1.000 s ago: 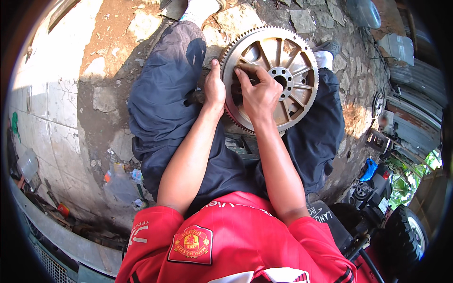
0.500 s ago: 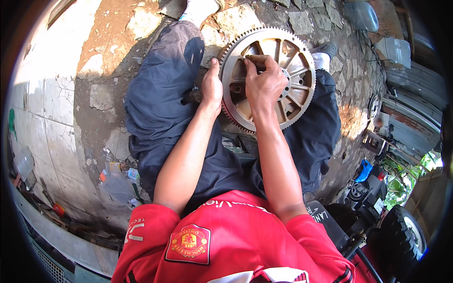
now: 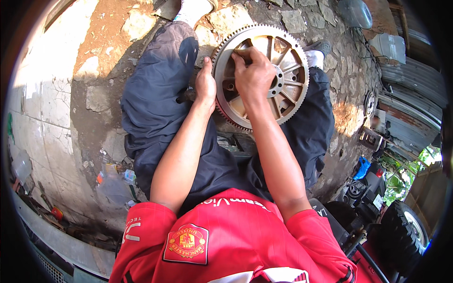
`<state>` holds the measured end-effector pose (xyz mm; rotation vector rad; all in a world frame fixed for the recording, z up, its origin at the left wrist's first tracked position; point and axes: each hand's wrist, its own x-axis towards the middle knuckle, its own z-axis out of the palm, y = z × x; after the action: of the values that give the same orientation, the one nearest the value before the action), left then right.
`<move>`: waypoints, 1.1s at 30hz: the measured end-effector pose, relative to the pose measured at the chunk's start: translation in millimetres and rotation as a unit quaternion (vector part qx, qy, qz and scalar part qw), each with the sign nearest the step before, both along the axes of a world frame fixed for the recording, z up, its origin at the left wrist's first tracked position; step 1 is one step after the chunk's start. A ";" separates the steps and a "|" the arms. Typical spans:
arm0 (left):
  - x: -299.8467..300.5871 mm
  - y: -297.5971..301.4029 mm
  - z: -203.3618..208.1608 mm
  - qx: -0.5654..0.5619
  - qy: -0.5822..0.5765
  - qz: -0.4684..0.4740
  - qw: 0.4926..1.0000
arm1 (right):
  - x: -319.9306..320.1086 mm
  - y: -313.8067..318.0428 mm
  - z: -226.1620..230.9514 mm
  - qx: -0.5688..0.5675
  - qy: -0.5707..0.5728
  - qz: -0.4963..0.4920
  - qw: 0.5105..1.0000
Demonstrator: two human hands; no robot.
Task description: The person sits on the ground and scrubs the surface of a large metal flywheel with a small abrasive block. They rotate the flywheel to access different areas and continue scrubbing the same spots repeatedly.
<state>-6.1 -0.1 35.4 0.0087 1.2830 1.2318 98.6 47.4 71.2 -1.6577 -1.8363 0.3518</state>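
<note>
A large metal flywheel with a toothed ring stands tilted between my lower legs, its spoked face towards me. Against its left toothed edge rests my left hand, thumb pointing up and the other fingers hidden behind the rim. My right hand lies over the face, left of the drilled hub, with fingers bent and pinched close to the upper left inner rim. Whatever is in that pinch, if anything, is too small or covered to make out.
Flat stones and dirt make up the ground. Corrugated metal sheets and clear plastic containers lie to the right. A black-tyred wheel stands at lower right. Plastic litter lies left of my leg.
My right hand has shifted slightly up and left. The flywheel and my left hand also appear a little further left, along with the whole view.
</note>
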 end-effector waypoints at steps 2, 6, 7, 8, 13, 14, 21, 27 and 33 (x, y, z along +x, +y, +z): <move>-1.3 -0.7 -7.4 -0.027 0.026 -0.004 0.999 | 13.9 -8.9 16.6 -0.010 -0.059 0.019 0.998; -1.6 0.2 -6.0 -0.031 0.055 -0.005 0.998 | 33.8 -7.4 20.5 -0.050 -0.067 -0.005 0.997; -4.2 1.1 0.8 -0.021 0.004 -0.003 1.000 | 28.0 -3.0 17.8 -0.032 -0.057 -0.006 0.998; -1.1 -0.3 1.3 -0.021 -0.003 -0.008 1.000 | 20.1 2.6 12.5 -0.014 -0.048 -0.007 0.999; -1.7 -1.4 -13.6 -0.002 0.004 -0.003 1.000 | 21.8 19.9 34.4 -0.197 -0.022 0.019 0.980; -0.5 -1.8 -13.7 0.003 0.011 0.009 1.000 | 31.8 14.6 40.7 -0.184 -0.063 0.033 0.980; -4.7 -2.6 3.0 -0.004 -0.011 0.005 1.000 | 60.2 6.3 39.9 -0.057 -0.045 0.057 0.996; -7.2 -1.4 -7.2 -0.015 -0.018 -0.002 1.000 | 32.8 17.5 28.9 -0.121 -0.101 0.099 0.983; -3.3 1.2 -11.7 -0.031 -0.030 0.002 0.999 | 40.6 20.9 27.6 -0.105 -0.142 0.143 0.974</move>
<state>-9.4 1.0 23.7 -0.0742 1.2693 1.1875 139.2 68.4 98.8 -1.6482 -2.3334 0.4644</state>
